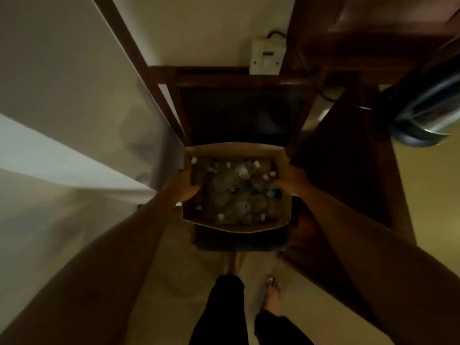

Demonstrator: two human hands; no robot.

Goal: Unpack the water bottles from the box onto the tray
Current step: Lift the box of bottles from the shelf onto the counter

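Observation:
An open cardboard box (234, 148) sits in the middle of the view, low between dark wooden furniture. Inside lie several clear water bottles (231, 185) with white caps, some upright, some on their sides. My left hand (184, 186) grips the box's left wall, thumb inside the rim. My right hand (290, 183) grips the right wall, fingers curled over the edge. No tray is in view. The scene is dim and slightly blurred.
A dark wooden table or desk (348, 170) runs along the right. A wall socket with a plugged cable (266, 56) is on the far wall. A shiny metal cylinder (428, 108) stands at right. My bare feet (272, 295) stand on the floor below.

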